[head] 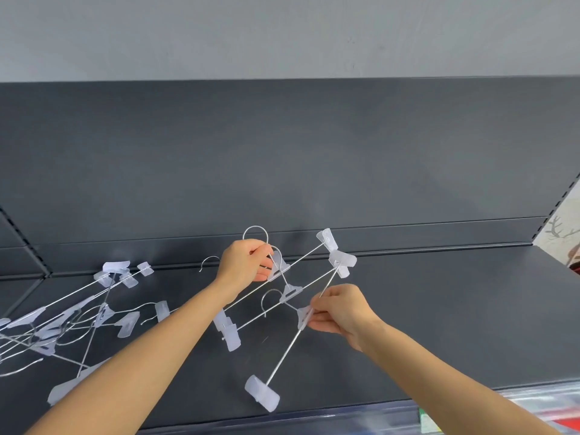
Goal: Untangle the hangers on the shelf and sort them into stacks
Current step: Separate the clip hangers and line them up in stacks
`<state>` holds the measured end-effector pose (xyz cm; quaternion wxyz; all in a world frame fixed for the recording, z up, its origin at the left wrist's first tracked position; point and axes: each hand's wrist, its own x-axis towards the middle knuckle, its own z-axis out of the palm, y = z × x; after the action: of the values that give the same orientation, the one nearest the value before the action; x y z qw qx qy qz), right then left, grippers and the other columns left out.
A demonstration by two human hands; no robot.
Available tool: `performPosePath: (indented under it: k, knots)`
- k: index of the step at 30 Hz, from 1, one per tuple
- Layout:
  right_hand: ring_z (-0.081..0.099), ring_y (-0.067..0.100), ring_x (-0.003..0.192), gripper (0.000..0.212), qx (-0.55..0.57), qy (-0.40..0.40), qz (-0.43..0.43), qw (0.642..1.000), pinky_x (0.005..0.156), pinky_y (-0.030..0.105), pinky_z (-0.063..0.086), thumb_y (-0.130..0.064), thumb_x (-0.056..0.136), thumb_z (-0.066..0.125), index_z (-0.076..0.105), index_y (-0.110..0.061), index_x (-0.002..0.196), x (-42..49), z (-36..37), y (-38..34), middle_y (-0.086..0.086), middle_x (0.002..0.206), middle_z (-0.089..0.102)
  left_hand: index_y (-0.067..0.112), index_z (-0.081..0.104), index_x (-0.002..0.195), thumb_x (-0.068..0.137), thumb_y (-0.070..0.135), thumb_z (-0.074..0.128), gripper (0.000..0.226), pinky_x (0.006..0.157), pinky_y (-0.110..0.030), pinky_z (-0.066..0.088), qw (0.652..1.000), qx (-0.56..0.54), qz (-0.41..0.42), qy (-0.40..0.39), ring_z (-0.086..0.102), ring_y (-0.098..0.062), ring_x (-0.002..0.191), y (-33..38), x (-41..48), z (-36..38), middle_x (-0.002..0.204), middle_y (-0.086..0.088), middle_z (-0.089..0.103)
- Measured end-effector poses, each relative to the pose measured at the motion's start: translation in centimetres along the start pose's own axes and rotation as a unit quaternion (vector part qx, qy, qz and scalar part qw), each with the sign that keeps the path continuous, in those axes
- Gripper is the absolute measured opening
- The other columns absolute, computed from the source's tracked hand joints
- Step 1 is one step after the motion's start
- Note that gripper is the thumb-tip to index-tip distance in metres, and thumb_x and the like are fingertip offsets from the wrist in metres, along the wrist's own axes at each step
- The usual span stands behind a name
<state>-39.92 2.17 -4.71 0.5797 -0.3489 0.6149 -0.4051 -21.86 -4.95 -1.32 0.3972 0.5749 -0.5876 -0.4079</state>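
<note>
Hangers point(291, 291) of wire with clear plastic clips, several of them interlocked, are held just above the dark shelf point(439, 309), apart from the larger tangle point(78, 318) lying at its left end. The left hand point(244, 262) grips one hanger at the neck below its hook, while the right hand point(342, 312) pinches the plastic centre piece point(304, 317) of another. Freeing them likely calls for turning the right-hand hanger so its rod slides out along the crossing wires; tugging could snag a clip. No sorted stack is visible.
</note>
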Motion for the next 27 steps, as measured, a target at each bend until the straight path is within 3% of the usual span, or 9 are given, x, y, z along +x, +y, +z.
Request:
performPosePath:
  k: [4,9,12,18,23,27]
  knots:
    - [0.071,0.03,0.075,0.007,0.024,0.021,0.004,0.999,0.064,0.031,0.058,0.002,0.084,0.055,0.061,0.004,0.079,-1.0,-2.6,0.6,0.026,0.085,0.071,0.003,0.07,0.086,0.091,0.011,0.052,0.02,0.063,-0.032,0.059,0.999,-0.015,-0.014,-0.026,0.062,-0.02,0.057,0.1,0.8,1.7,0.075,-0.017,0.068]
    - [0.07,0.03,0.065,0.007,0.041,0.14,-0.007,0.989,0.06,0.032,0.057,0.005,0.08,0.053,0.059,0.006,0.076,-1.7,-6.7,1.1,0.027,0.078,0.068,0.004,0.07,0.088,0.091,0.011,0.053,0.019,0.059,-0.028,0.059,0.997,-0.02,-0.024,-0.071,0.064,-0.021,0.058,0.4,1.9,5.5,0.074,-0.015,0.068]
    - [0.067,0.027,0.056,0.006,0.056,0.203,-0.015,0.978,0.057,0.031,0.056,0.005,0.078,0.053,0.058,0.006,0.075,-2.1,-8.9,1.5,0.018,0.065,0.064,0.004,0.069,0.087,0.091,0.011,0.053,0.019,0.059,-0.029,0.058,0.994,-0.02,-0.033,-0.107,0.063,-0.021,0.057,0.7,2.3,8.4,0.073,-0.015,0.068]
    - [0.062,0.026,0.051,0.007,0.105,0.297,-0.02,0.949,0.052,0.026,0.052,0.001,0.075,0.051,0.057,0.004,0.077,-3.1,-13.5,2.2,0.018,0.068,0.061,0.0,0.067,0.089,0.092,0.01,0.05,0.02,0.052,-0.023,0.056,0.985,-0.008,-0.06,-0.159,0.061,-0.019,0.054,1.6,3.8,12.8,0.07,-0.013,0.065]
    - [0.062,0.021,0.053,0.011,0.161,0.311,-0.055,0.935,0.052,0.026,0.054,0.004,0.08,0.049,0.053,0.002,0.071,-4.2,-15.5,3.0,0.013,0.059,0.059,0.0,0.066,0.091,0.093,0.013,0.05,0.021,0.052,-0.021,0.056,0.979,0.0,-0.08,-0.19,0.061,-0.018,0.055,2.1,4.8,15.2,0.073,-0.012,0.065]
    - [0.069,0.032,0.072,0.011,0.192,0.286,-0.065,0.937,0.061,0.029,0.057,0.006,0.085,0.052,0.058,0.004,0.077,-3.6,-15.8,3.0,0.023,0.08,0.068,0.004,0.066,0.089,0.095,0.017,0.05,0.021,0.059,-0.024,0.058,0.968,0.012,-0.094,-0.231,0.062,-0.019,0.06,2.6,5.5,16.1,0.077,-0.012,0.066]
